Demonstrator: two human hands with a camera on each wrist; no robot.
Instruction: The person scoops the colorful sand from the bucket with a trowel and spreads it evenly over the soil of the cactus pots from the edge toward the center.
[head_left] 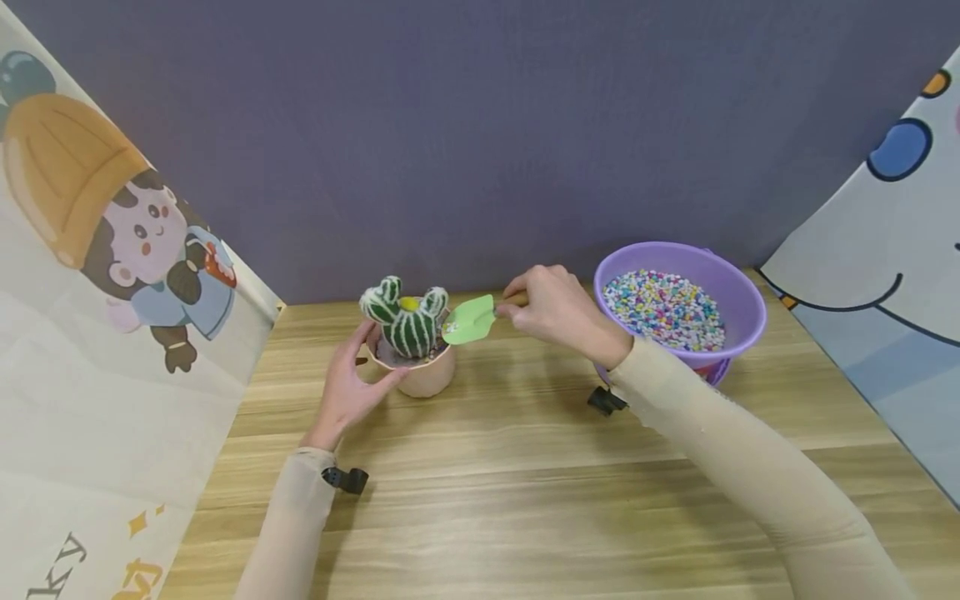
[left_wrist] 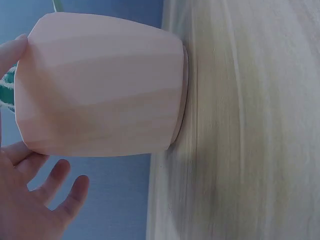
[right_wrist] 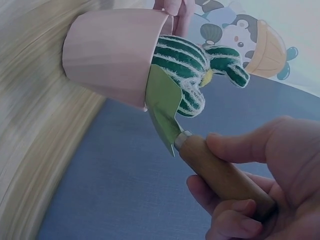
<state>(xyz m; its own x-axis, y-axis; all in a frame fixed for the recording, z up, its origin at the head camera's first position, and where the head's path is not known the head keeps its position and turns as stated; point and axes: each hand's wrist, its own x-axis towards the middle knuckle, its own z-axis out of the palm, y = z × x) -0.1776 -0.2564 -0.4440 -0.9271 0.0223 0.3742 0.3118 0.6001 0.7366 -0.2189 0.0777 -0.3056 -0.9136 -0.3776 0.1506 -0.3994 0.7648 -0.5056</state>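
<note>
A pale pink flower pot [head_left: 427, 381] stands upright on the wooden table, holding a green-and-white knitted cactus [head_left: 411, 335] with a yellow top. My left hand [head_left: 351, 387] grips the pot by its rim; in the left wrist view the thumb and index finger [left_wrist: 31, 156] lie on opposite sides, the other fingers loosely bent. With my right hand [head_left: 551, 304] I hold a small trowel by its wooden handle [right_wrist: 220, 175]. Its light green blade [head_left: 471, 320] tips over the rim beside the cactus, a few small beads at its tip. What lies inside the pot is mostly hidden.
At the right, a purple basin [head_left: 731, 312] filled with multicoloured beads [head_left: 667, 310] stands under my right forearm. A dark blue-grey panel [head_left: 480, 150] closes off the back. Printed cartoon panels [head_left: 75, 375] border both sides of the table [head_left: 510, 483].
</note>
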